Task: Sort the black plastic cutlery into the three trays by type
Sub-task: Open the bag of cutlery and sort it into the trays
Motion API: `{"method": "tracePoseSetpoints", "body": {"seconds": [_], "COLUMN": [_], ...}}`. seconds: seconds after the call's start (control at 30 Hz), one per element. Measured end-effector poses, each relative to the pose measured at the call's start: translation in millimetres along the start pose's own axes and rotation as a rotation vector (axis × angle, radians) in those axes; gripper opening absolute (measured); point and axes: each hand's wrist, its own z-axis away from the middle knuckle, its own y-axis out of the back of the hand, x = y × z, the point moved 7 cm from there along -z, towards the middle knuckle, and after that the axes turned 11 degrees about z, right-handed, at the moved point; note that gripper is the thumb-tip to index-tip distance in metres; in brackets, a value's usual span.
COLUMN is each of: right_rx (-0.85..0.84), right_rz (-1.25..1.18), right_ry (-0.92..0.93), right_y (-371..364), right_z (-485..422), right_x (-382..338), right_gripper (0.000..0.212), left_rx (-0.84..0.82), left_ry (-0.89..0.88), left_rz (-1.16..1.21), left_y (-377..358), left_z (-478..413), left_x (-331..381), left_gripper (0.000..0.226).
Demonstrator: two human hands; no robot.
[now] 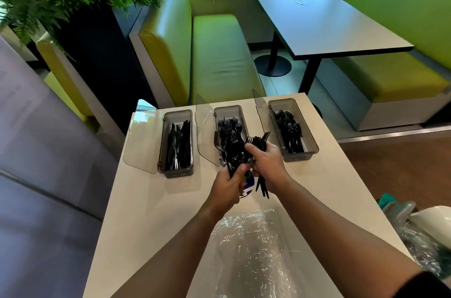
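Note:
Three grey trays with open clear lids stand in a row at the far end of a white table [146, 212]. The left tray [177, 116] holds black knives, the middle tray [228, 110] black forks, the right tray [283, 104] black spoons. My left hand [227, 188] grips a bundle of black forks [234, 151] by their handles, over the near end of the middle tray. My right hand [267, 163] grips a second bunch of forks [260, 140], tines pointing away, handles sticking out below my wrist.
A crumpled clear plastic bag [253, 249] lies on the table between my forearms. A round dark sticker [247, 188] shows under my hands. More plastic wrapping and white items [427, 236] sit off the table's right edge. Green benches and a dark table stand beyond.

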Motion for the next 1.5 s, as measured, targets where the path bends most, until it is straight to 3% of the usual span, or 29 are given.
{"method": "tracePoseSetpoints", "body": {"seconds": [0.43, 0.6, 0.77, 1.1, 1.2, 1.37, 1.5], "right_rx": [-0.129, -0.042, -0.099, -0.227, -0.188, -0.086, -0.159], "right_rz": [-0.037, -0.036, -0.176, 0.278, 0.303, 0.361, 0.279], "right_ry": [-0.077, -0.044, -0.028, -0.379, -0.332, -0.120, -0.040], "right_y": [-3.4, 6.9, -7.1, -59.7, -62.2, -56.2, -56.6], "right_z": [-20.6, -57.0, -92.6, -138.1, -142.4, -135.7, -111.5], "right_x": [13.1, -24.9, -62.0, 8.5, 17.3, -4.0, -12.9], "right_gripper": [0.013, 0.026, 0.006, 0.010, 0.034, 0.031, 0.028], "left_rx": [0.028, 0.076, 0.069, 0.017, 0.021, 0.027, 0.025], "left_ry": [0.076, 0.037, 0.051, 0.108, 0.131, 0.161, 0.171], "left_rz": [0.135, 0.171, 0.181, 0.211, 0.247, 0.268, 0.313], "left_y": [10.4, 29.5, 46.5, 60.1, 66.1, 70.2, 66.1], "left_z": [2.5, 4.8, 3.4, 3.8, 4.9, 5.5, 2.8], "left_x": [-8.4, -7.9, -9.2, -7.4, -9.7, -13.1, -11.5], "left_gripper": [0.040, 0.040, 0.038, 0.049, 0.055, 0.061, 0.056]}}
